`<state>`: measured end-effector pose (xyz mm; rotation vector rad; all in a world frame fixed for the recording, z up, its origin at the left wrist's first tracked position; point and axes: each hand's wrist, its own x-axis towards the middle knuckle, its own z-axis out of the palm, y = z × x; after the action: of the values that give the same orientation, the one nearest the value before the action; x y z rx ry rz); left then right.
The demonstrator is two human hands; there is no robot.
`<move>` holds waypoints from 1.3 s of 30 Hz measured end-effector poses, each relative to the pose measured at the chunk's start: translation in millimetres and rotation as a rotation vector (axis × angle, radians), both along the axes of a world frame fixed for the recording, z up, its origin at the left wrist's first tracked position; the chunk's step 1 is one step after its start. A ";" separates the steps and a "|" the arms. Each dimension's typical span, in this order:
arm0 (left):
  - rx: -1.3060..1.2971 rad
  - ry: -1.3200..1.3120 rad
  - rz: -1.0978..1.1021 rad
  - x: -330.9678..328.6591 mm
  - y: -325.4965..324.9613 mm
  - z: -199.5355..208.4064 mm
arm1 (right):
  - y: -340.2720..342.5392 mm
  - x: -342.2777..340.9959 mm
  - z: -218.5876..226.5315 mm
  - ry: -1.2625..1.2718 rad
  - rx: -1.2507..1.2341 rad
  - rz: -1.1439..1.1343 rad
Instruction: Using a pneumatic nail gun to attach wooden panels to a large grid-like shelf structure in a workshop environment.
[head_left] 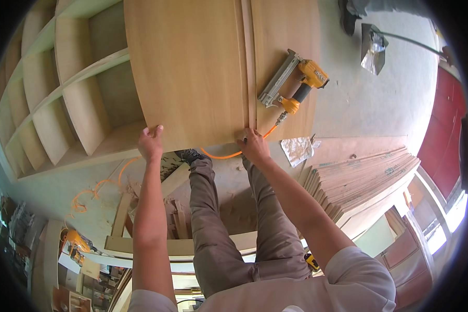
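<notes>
A large wooden panel [187,78] lies over part of a shelf frame. At its near left corner my left hand [151,144] is closed on the edge, thumb on top. A narrow wooden strip [248,67] runs lengthwise between that panel and a second wooden board [286,31] on the right. My right hand [256,147] is closed around the strip's near end, fingertips on top; its underside grip is hidden. An orange and black nail gun [301,83] lies on the right board, joined to an orange air hose [221,156].
The open shelf frame [83,104] stretches along the left. Stacked boards [359,177] lie at right, near a crumpled wrapper [297,150]. Wood offcuts [177,179] and coiled hose are near my legs. Another person's foot [350,18] and a metal dustpan-like piece [374,49] are at the far right.
</notes>
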<state>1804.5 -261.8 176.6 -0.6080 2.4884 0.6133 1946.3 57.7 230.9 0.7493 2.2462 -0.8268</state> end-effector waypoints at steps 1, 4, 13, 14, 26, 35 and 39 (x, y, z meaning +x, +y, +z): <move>0.019 0.038 0.008 1.1 -2.7 -0.5 | -4.4 -4.1 -1.0 -0.018 0.001 0.032; 0.022 0.080 -0.006 0.9 -9.2 -0.1 | -17.4 -12.5 -0.8 -0.136 0.047 0.159; 0.013 0.107 -0.026 2.1 15.3 19.8 | 1.8 -3.0 -17.2 -0.124 -0.020 0.152; 0.008 0.122 -0.034 2.2 11.5 17.4 | 0.7 -4.9 -18.2 -0.101 -0.017 0.147; -0.114 0.113 -0.022 3.4 5.8 11.9 | -5.8 -9.9 -18.5 -0.057 -0.044 0.159; -0.079 0.175 0.010 -1.4 29.5 25.1 | 11.1 -16.0 -34.9 -0.080 0.068 0.171; -0.094 0.230 -0.044 13.3 -2.8 26.8 | -26.4 -18.3 -27.8 -0.048 0.027 0.114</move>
<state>1817.8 -264.5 203.4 -0.5423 2.7508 0.5810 1927.9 31.4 203.2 0.6405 2.2382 -0.7180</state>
